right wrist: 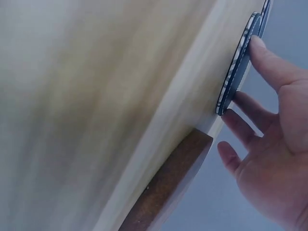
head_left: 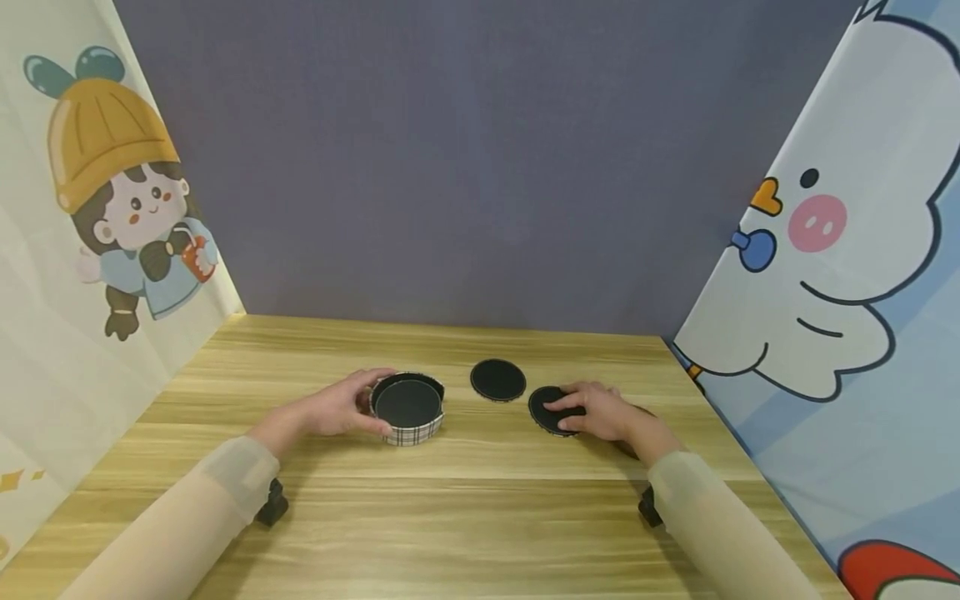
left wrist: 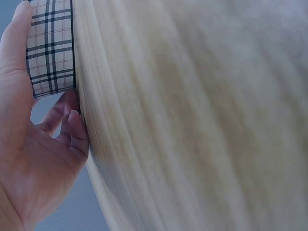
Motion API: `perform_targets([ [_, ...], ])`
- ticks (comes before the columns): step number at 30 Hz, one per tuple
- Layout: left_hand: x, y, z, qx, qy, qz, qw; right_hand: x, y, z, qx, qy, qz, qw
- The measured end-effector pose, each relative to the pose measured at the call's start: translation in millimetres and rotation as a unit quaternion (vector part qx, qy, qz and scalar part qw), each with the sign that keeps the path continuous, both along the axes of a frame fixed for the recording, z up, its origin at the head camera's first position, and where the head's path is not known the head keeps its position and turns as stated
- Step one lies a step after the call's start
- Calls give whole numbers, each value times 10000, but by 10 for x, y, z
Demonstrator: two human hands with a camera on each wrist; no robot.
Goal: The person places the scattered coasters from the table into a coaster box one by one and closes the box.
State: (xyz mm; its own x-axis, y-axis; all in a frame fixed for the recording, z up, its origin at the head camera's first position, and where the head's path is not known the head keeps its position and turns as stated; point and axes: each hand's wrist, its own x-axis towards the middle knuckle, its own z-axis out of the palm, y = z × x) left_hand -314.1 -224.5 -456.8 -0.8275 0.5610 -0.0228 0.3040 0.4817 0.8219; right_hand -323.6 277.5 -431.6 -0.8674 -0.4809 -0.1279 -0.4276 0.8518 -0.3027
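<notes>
In the head view my left hand (head_left: 348,406) grips a round coaster holder (head_left: 407,435) from its left, thumb along the near side and fingers round the back. Black, light and red plaid covers its wall; a black disc shows inside. The left wrist view shows the plaid wall (left wrist: 50,48) beside the thumb. My right hand (head_left: 600,411) reaches over a round black coaster (head_left: 545,400), with fingertips on its face and at its edge. That coaster has a patterned rim and lies flat. In the right wrist view the fingers (right wrist: 248,127) are spread along it.
Another black coaster (head_left: 498,380) lies on the wooden table (head_left: 450,517) between the hands, further back. A brown, curved-edged piece (right wrist: 168,183) lies under the right wrist, mostly hidden in the head view. A grey wall (head_left: 450,167) stands behind, with printed cloth panels at both sides.
</notes>
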Motion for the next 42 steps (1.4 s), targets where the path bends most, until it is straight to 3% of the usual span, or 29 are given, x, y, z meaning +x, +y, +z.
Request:
perform_targets([
  [7,12,2,4,-77,66,29,9999,175,-54,16,-192,6,378,9991],
  [14,29,5,5,-17,7,21,10000,280,-84,6,-564,-308,243,9976],
  [24,44,3,5,-58,47,84,9999,405,-194,-5,-544,-257,505,9969],
  [32,46,7,13,-197,104,149,9996,527,-293,4,-553,-290,481,9969],
  [42,48,7,42,-280,130,190,9993,574,-369,-39,-417,-158,685,9967],
])
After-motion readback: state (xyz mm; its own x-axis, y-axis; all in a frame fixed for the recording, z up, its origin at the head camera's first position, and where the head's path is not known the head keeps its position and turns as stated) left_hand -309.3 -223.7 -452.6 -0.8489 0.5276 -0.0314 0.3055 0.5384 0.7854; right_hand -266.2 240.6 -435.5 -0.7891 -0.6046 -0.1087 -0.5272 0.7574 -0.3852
